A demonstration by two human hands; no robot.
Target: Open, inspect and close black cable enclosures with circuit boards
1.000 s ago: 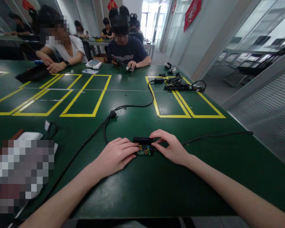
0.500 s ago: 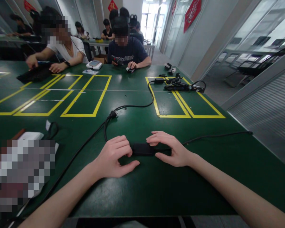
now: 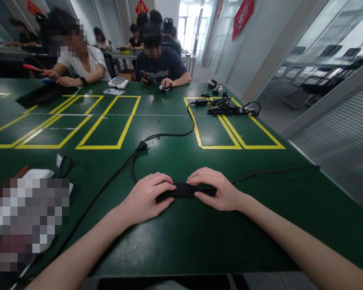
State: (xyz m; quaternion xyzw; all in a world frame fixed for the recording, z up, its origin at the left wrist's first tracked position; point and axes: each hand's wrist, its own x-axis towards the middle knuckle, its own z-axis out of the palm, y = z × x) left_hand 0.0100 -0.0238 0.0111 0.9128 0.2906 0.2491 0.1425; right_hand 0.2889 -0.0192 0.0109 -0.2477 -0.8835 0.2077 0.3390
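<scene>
A black power adapter point(image 3: 182, 190) lies lengthwise on the green table between my hands. My left hand point(image 3: 149, 197) holds its left end, fingertips on top and thumb along the near edge. At the other end, my right hand point(image 3: 215, 190) grips it between the fingers at the far side and the thumb at the near side. A thin black cable point(image 3: 272, 172) runs from behind my right hand toward the table's right edge. Beyond my left hand, a thicker black cord point(image 3: 132, 165) curves up to a black plug point(image 3: 142, 145). Both palms hide part of the adapter and its cords.
The green table point(image 3: 181, 241) carries yellow tape outlines point(image 3: 98, 147). A pile of black cables and adapters point(image 3: 230, 108) sits at the far right. At left lies a blurred-out item point(image 3: 27, 217). Two people sit across, one with a red-handled tool point(image 3: 33, 67).
My left fingers and thumb have closed onto the adapter's left end. My right thumb has moved slightly left against it. Across the table, a person has lifted a red-handled tool.
</scene>
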